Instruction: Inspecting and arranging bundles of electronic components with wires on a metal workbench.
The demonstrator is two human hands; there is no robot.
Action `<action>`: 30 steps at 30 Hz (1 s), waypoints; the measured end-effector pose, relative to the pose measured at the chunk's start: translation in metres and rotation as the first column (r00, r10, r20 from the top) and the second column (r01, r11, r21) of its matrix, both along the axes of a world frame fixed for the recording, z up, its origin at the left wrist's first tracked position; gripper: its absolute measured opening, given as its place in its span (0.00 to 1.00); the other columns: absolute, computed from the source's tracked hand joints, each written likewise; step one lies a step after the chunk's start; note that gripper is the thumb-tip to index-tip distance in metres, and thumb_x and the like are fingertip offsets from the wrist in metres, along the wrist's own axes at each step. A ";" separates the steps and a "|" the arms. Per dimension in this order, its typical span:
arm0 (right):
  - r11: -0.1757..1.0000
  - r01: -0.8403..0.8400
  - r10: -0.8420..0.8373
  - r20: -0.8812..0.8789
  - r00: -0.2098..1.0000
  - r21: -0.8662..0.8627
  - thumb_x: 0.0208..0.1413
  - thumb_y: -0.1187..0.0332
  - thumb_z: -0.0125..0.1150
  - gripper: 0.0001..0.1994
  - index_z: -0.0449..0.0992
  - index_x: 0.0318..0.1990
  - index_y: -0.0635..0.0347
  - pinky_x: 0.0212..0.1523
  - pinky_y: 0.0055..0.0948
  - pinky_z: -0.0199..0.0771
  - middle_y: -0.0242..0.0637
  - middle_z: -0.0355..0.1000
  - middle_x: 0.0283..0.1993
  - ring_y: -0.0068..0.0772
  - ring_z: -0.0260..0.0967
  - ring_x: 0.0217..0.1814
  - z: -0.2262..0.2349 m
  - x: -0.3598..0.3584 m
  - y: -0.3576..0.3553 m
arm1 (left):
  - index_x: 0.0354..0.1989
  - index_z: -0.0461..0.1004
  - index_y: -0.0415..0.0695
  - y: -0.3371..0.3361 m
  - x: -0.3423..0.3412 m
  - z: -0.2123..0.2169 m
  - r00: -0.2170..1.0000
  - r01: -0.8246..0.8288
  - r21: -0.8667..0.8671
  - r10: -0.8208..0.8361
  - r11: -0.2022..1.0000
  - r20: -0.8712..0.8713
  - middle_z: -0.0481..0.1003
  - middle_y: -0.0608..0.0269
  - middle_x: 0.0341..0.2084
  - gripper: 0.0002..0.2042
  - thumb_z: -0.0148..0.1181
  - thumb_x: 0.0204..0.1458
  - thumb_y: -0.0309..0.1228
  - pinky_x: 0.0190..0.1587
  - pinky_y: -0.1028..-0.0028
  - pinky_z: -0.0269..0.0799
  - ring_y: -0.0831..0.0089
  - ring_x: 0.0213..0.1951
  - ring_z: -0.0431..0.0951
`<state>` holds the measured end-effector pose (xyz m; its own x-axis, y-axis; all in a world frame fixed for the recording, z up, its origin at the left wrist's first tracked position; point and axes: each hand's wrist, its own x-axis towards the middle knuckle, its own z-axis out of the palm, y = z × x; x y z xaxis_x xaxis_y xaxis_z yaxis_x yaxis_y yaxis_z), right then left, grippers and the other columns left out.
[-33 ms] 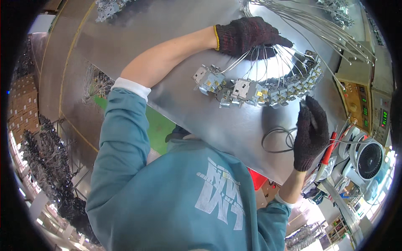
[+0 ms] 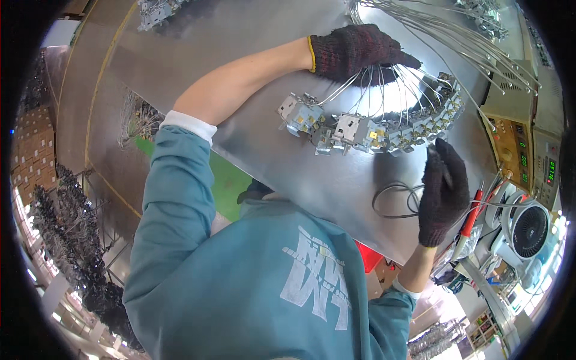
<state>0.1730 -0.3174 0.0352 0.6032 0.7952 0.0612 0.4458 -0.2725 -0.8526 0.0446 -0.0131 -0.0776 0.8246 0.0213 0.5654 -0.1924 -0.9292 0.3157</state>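
My left hand (image 2: 366,53), in a dark knitted glove with a yellow cuff, is closed round a bundle of thin white wires (image 2: 362,84). The wires fan down to a curved row of small grey metal-and-plastic electrical parts (image 2: 414,131) on the metal tabletop. At the row's left end sit boxier silver parts (image 2: 350,128). My right hand (image 2: 443,195), gloved the same way, is just below the row's right side. Its fingers are drawn together, their tips close to the parts. What they hold is hidden; a looped grey cable (image 2: 390,187) runs to this hand.
Loose white wires (image 2: 444,36) stretch across the far right of the metal table (image 2: 264,150). Instrument boxes with green displays (image 2: 510,144) stand at the right, near a red-handled tool (image 2: 472,213) and a small fan (image 2: 528,231). More metal parts (image 2: 159,12) lie far left.
My right hand has shifted very slightly left, and the cable loop with it. My left hand keeps its hold on the wires.
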 end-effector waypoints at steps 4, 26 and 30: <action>0.988 -0.133 0.153 0.551 0.821 -0.076 0.63 0.79 0.70 0.14 0.85 0.55 0.61 0.59 0.35 0.81 0.45 0.83 0.56 0.38 0.82 0.57 -0.003 -0.004 0.006 | 0.74 0.69 0.54 0.000 0.002 0.001 1.000 0.002 -0.001 -0.002 1.000 0.022 0.80 0.53 0.36 0.28 0.61 0.67 0.43 0.41 0.55 0.81 0.53 0.36 0.83; 0.977 -0.198 0.211 0.549 0.809 -0.083 0.61 0.79 0.71 0.14 0.84 0.54 0.62 0.62 0.39 0.79 0.47 0.82 0.57 0.45 0.81 0.59 -0.007 -0.004 0.001 | 0.75 0.68 0.52 0.002 0.000 0.002 0.999 -0.039 0.012 0.038 0.999 0.033 0.80 0.52 0.36 0.28 0.59 0.67 0.43 0.41 0.54 0.80 0.51 0.36 0.83; 0.968 -0.205 0.252 0.601 0.759 -0.148 0.60 0.79 0.72 0.15 0.85 0.54 0.60 0.62 0.40 0.79 0.48 0.82 0.58 0.48 0.81 0.59 -0.004 0.000 0.003 | 0.75 0.68 0.51 0.001 -0.002 0.004 0.998 -0.061 0.031 0.062 0.998 -0.029 0.80 0.51 0.35 0.28 0.60 0.66 0.41 0.41 0.55 0.80 0.52 0.36 0.83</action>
